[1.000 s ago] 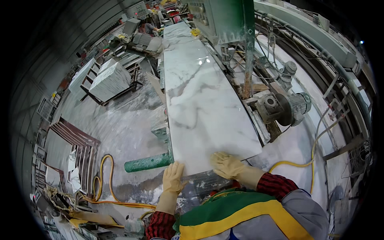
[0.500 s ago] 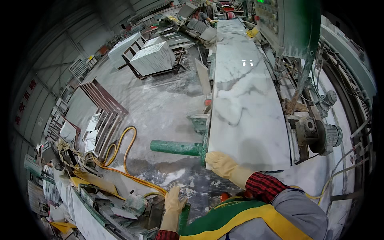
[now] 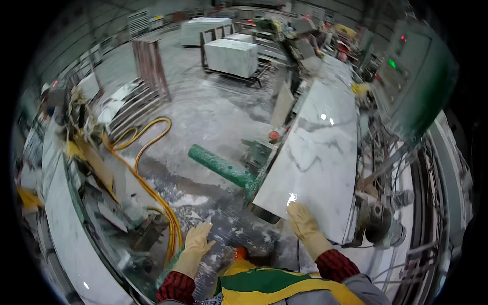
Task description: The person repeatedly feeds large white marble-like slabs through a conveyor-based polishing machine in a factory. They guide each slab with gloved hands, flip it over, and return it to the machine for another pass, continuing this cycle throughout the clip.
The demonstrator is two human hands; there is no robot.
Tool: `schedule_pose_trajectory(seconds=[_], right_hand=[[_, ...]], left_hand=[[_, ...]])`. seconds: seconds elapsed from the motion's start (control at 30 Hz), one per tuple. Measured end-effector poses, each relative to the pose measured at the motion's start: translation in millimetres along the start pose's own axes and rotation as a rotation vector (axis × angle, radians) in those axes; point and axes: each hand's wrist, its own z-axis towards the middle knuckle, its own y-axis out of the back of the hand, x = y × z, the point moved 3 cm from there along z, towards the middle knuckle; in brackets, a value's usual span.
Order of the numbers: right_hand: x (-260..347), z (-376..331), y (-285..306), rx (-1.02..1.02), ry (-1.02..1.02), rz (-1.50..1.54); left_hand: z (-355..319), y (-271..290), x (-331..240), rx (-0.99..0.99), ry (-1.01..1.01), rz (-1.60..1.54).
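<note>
My right hand [image 3: 304, 222], in a cream glove, is at the near end of a long white marble slab [image 3: 325, 147] with grey veins. Its fingers are stretched out flat on or just above the polished top, holding nothing. To the left, my left hand [image 3: 197, 240] wears the same kind of glove and hovers over the wet floor with fingers extended, empty. The slab lies on a machine bed with a green pipe [image 3: 221, 165] sticking out on its left side.
A yellow hose [image 3: 147, 190] loops over the floor at left. Another pale slab [image 3: 71, 213] runs along the left machine. A green control cabinet [image 3: 417, 81] and a motor [image 3: 384, 223] stand at right. Farther off are a slab stack [image 3: 231, 57] and a metal rack [image 3: 151, 68].
My view has swung left. My right hand has shifted from the slab's near left corner further along its near edge. My left hand stays free, its fingers now pointing more forward.
</note>
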Motion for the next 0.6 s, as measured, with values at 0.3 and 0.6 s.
schedule_pose_trajectory(seconds=[0.3,0.6], right_hand=[[-136.5,-166.0,21.4,0.022,-0.289,-0.124],[-105.8,-308.6,9.2,-0.352,-0.221,0.027]], left_hand=[[-172.9,-6.2,-16.7,-0.068,0.249,0.157],[-359.0,-9.3,-84.3,-0.133,0.396,0.141]])
